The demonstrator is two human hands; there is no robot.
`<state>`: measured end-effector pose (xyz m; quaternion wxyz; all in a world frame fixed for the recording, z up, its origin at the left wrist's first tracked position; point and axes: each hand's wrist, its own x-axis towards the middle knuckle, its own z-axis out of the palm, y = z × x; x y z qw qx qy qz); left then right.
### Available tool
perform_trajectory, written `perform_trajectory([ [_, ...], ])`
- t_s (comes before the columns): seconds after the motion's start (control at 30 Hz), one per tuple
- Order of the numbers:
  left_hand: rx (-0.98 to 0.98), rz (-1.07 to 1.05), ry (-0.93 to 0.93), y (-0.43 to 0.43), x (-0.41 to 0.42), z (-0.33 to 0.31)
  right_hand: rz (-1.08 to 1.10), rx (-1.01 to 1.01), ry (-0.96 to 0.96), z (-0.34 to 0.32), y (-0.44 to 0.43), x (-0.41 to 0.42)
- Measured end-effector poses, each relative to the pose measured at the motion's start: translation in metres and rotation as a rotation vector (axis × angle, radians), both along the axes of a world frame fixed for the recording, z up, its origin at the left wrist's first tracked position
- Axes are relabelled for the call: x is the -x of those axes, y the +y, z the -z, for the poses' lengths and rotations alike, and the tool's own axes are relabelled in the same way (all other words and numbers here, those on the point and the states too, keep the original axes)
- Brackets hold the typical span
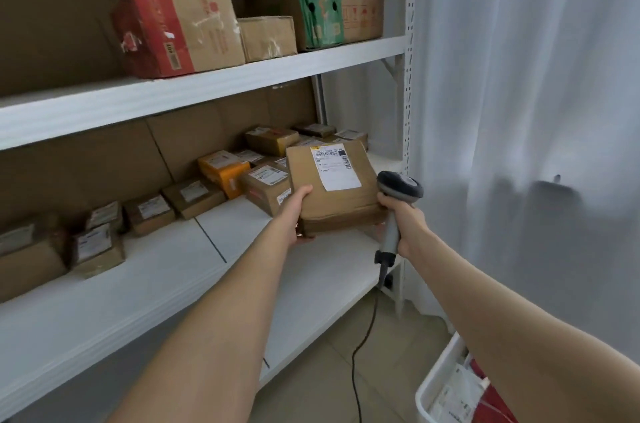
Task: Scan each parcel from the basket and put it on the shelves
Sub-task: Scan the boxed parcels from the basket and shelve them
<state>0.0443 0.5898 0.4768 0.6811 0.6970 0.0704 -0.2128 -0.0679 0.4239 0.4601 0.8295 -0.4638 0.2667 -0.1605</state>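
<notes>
— Left hand (298, 214) first?
— Clamped on the near left corner of the brown parcel (337, 195), thumb on top, fingers tucked underneath. Seemingly carrying the weight alone.
— And the right hand (407, 225)?
— Wrapped round the handle of the scanner (400, 186), head up, just beside the parcel's right edge. Cannot tell whether touching it. Cable (363, 336) trailing down to the floor.
— Parcel's place, then?
— Held in the air above the front right corner of the lower shelf (242, 242), not resting on it. White label (334, 168) facing up, toward the far end. Long axis running away from the body, toward the back of the shelf.
— Scanned or not?
— Impossible to say; no beam visible, scanner window turned out of sight.
— Hinge of the next move?
— Probably the bare strip below and to the left of the parcel, along the shelf's front edge. Back edge taken by a row of small parcels (207, 194), the nearest just left of the held one. So likely a short drop down and left by the left hand, the nearer 1 of the 2; right hand busy with the scanner, best kept clear.
— Farther out?
— 4 boxes (180, 31) on the upper shelf (207, 93). White basket (437, 375) low at the right, beside the right forearm, more parcels inside.
</notes>
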Motion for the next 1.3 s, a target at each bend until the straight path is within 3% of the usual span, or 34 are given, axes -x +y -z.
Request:
perform_trajectory([
  [0.33,-0.047,-0.153,0.007,0.114,-0.010,-0.008,-0.214,0.057,0.067,-0.013,0.082,-0.058],
  [0.63,-0.053,-0.394,0.113,0.157,-0.085,0.002,-0.190,0.039,0.117,-0.003,0.122,-0.130],
  [1.0,-0.167,-0.357,0.263,0.165,-0.184,0.043,-0.084,0.007,0.174,0.029,0.141,-0.209],
  [1.3,-0.366,-0.270,0.112,0.166,-0.216,0.045,-0.064,0.017,0.177,0.032,0.149,-0.229],
])
